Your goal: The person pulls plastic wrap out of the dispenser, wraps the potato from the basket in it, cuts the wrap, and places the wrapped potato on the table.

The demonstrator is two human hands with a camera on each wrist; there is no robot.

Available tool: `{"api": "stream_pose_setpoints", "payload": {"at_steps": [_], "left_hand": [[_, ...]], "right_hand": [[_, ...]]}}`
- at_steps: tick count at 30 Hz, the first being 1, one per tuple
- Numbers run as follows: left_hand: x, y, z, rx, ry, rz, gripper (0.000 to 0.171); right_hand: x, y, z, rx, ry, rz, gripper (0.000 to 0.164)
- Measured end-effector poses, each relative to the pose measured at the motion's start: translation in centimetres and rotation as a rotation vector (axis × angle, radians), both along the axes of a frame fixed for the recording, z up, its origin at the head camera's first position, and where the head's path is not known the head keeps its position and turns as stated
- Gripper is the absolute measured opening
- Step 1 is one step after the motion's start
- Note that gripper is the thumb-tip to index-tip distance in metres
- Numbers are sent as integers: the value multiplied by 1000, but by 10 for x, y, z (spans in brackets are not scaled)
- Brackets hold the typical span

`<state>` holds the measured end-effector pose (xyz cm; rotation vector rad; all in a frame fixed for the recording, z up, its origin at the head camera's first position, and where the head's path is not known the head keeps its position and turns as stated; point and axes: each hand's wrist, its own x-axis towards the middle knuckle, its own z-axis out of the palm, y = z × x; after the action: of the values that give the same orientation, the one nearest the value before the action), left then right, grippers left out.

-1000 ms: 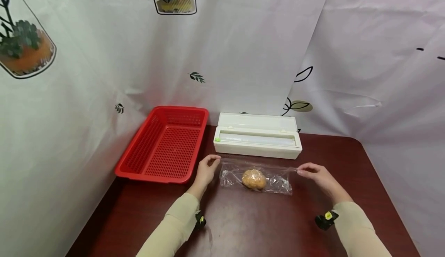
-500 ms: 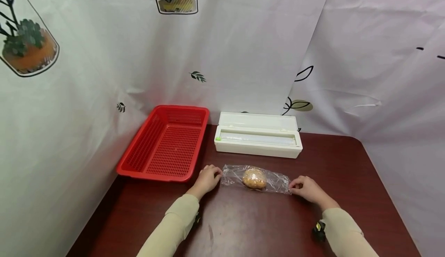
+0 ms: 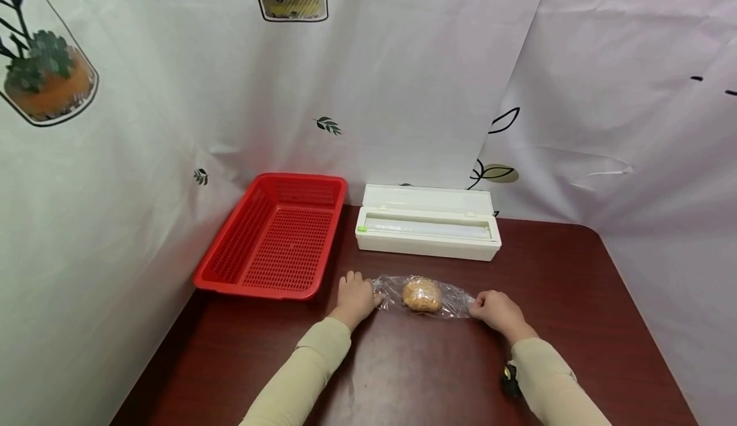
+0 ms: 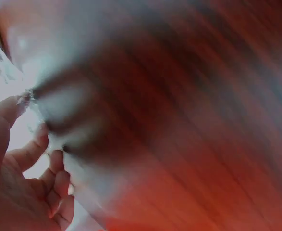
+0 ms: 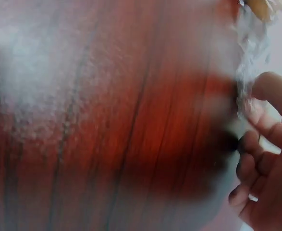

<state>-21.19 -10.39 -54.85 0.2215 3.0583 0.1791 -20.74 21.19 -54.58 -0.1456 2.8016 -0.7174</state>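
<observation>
A round golden-brown bun [image 3: 422, 294] lies wrapped in clear plastic wrap [image 3: 455, 299] on the table, with the loose ends reaching out to both sides. My left hand [image 3: 356, 297] holds the left end of the wrap, which bunches between thumb and fingers. The left wrist view shows its thumb [image 4: 10, 109] on the film, with the fingertips close to the tabletop. At the opposite end, my right hand [image 3: 498, 313] pinches the gathered film between thumb and index finger. In the right wrist view the crinkled film [image 5: 249, 48] runs down to that thumb.
Behind the bun stands a white plastic wrap dispenser [image 3: 426, 247], its lid raised and a roll inside. To the left is a red perforated basket [image 3: 331, 234]. A patterned white cloth [image 3: 403, 93] hangs behind the dark wooden table [image 3: 414, 375].
The upper flap of film was folded down over the bun. Both hands have moved inward at the wrap's ends, which now look narrower and more bunched.
</observation>
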Motion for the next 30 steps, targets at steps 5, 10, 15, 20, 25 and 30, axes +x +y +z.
{"api": "stream_pose_setpoints", "payload": {"at_steps": [5, 10, 15, 20, 25, 30], "left_hand": [[-3, -8, 15, 293, -207, 168, 57], [-10, -18, 14, 550, -118, 206, 46], [-11, -14, 8, 498, -54, -86, 45], [-9, -16, 5, 330, 62, -106, 7], [-13, -20, 4, 531, -78, -19, 9], [-16, -27, 3, 841, -277, -12, 36]], "right_hand": [[5, 8, 2, -208, -76, -38, 26], [7, 16, -1, -363, -29, -111, 35], [5, 6, -6, -307, 48, -41, 29], [4, 5, -10, -221, 53, -91, 8], [5, 11, -9, -240, 38, -74, 11], [5, 22, -3, -359, -2, -45, 39]]}}
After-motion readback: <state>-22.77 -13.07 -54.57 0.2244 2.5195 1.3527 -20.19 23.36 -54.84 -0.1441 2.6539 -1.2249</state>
